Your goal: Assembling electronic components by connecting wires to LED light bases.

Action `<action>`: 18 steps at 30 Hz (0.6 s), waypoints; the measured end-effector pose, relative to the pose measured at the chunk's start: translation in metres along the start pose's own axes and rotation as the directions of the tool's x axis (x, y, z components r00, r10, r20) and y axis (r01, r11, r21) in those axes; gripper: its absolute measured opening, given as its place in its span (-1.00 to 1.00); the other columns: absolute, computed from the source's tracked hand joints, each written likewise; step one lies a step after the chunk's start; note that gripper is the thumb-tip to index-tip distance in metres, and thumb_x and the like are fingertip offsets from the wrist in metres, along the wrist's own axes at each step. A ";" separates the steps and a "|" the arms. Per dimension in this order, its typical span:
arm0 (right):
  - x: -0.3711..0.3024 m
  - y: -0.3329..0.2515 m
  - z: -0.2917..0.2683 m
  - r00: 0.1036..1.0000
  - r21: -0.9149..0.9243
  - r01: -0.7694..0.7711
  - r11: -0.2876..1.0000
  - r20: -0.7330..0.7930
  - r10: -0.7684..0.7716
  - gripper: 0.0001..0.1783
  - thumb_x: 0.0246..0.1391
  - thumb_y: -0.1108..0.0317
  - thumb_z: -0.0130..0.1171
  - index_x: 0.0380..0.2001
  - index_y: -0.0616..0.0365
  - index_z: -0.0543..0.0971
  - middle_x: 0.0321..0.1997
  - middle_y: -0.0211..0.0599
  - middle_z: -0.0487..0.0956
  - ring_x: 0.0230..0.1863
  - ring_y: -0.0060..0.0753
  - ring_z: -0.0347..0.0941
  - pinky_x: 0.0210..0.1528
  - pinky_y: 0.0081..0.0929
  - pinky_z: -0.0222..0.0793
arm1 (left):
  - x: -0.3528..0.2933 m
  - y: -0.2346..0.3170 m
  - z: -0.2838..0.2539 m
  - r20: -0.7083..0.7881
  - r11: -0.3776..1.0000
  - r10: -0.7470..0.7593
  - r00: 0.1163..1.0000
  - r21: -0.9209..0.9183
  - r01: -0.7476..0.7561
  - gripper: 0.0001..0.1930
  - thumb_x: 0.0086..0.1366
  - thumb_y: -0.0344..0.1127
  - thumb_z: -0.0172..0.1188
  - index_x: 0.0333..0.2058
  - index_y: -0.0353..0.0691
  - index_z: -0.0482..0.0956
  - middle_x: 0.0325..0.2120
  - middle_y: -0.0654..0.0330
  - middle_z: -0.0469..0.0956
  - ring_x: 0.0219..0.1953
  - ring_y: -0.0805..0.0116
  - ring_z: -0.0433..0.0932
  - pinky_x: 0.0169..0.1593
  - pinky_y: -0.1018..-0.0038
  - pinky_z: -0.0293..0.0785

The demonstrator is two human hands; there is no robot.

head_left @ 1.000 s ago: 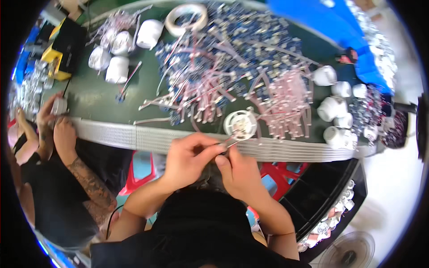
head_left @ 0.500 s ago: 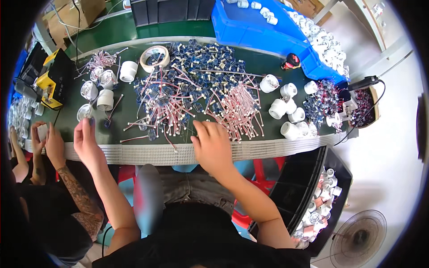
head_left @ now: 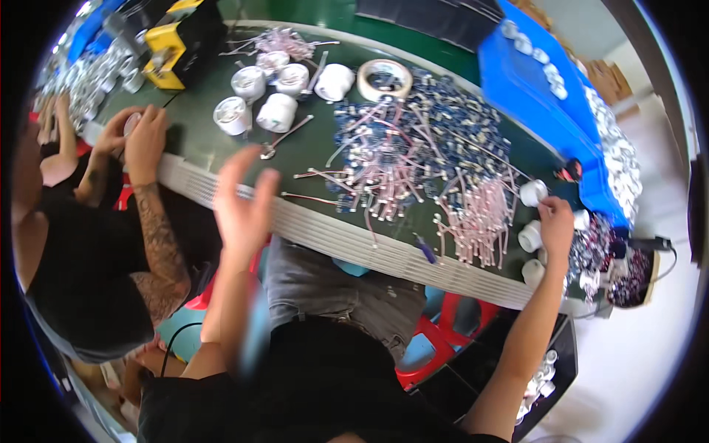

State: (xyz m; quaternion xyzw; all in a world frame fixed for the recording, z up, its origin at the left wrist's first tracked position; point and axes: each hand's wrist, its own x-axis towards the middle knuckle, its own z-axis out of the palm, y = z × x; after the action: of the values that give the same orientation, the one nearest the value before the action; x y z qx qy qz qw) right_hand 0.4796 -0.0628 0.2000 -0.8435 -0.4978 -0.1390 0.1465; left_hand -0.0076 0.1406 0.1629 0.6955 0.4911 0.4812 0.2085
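Note:
My left hand [head_left: 244, 207], smeared by motion, is raised over the table's near edge with thumb and fingers apart and nothing in it. Close beyond it lies a small part with a wire lead [head_left: 269, 152]. Behind that stand several round white plastic cups [head_left: 233, 116]. My right hand [head_left: 557, 229] reaches to the right side of the table, its fingers closed at the edge of a white plastic cup [head_left: 532, 193]. More white cups [head_left: 530, 237] stand around that hand, partly covered by it. A small purple-handled tool [head_left: 425, 249] lies near the front edge.
Blue circuit boards [head_left: 450, 111] and pink-white wire leads [head_left: 480, 221] are heaped mid-table, beside a tape roll [head_left: 385, 80]. A blue bin [head_left: 546, 96] stands far right. At the left, a co-worker's hands [head_left: 144, 136] hold a small part near a yellow-black device [head_left: 177, 48].
My left hand has let go of a white cup, which now stands with the others, and drawn back. My right hand has moved right to the cups. The view has turned.

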 end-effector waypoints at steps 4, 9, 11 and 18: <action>0.011 -0.002 0.008 0.996 0.140 -0.073 0.988 0.068 0.064 -0.90 0.07 0.43 0.20 -0.35 0.23 0.57 -0.41 -0.07 0.59 -0.41 -0.06 0.54 -0.30 -0.28 0.43 | -0.013 0.014 0.004 0.267 0.949 0.294 0.918 0.033 -0.314 -0.74 0.01 -0.43 0.37 -0.26 -0.23 0.64 -0.16 0.14 0.59 -0.04 0.06 0.50 0.01 0.25 0.46; 0.004 -0.025 -0.011 0.964 0.414 -0.253 0.874 0.035 0.263 -0.88 0.18 0.42 0.12 -0.30 0.26 0.54 -0.48 -0.34 0.54 -0.50 -0.54 0.40 -0.42 -0.51 0.34 | -0.016 0.031 0.023 0.471 0.892 0.392 0.791 0.017 -0.452 -0.72 -0.02 -0.35 0.37 -0.26 -0.18 0.65 -0.26 0.25 0.56 -0.19 0.20 0.52 -0.13 0.33 0.51; -0.006 -0.048 -0.027 0.947 0.715 -0.305 0.629 0.159 0.278 -0.87 0.16 0.48 0.05 -0.25 0.28 0.52 -0.50 -0.41 0.48 -0.52 -0.61 0.30 -0.48 -0.57 0.25 | -0.019 0.030 0.030 0.496 0.894 0.370 0.786 0.039 -0.446 -0.70 -0.02 -0.35 0.37 -0.24 -0.19 0.64 -0.26 0.24 0.56 -0.19 0.19 0.52 -0.13 0.33 0.51; -0.063 -0.160 -0.042 0.874 0.841 -0.474 -0.261 0.486 -0.023 -0.82 0.11 0.42 0.10 -0.29 0.34 0.56 -0.48 -0.24 0.56 -0.47 -0.44 0.47 -0.46 -0.54 0.39 | -0.018 0.026 0.031 0.472 0.913 0.363 0.804 -0.008 -0.407 -0.70 0.05 -0.50 0.26 -0.17 -0.26 0.60 -0.36 0.10 0.56 -0.30 0.08 0.53 -0.21 0.27 0.50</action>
State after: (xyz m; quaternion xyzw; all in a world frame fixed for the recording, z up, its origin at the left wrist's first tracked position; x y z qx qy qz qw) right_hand 0.3054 -0.0558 0.2324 -0.4995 -0.2601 0.4664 0.6822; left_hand 0.0311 0.1192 0.1599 0.8841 0.2974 0.3095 0.1848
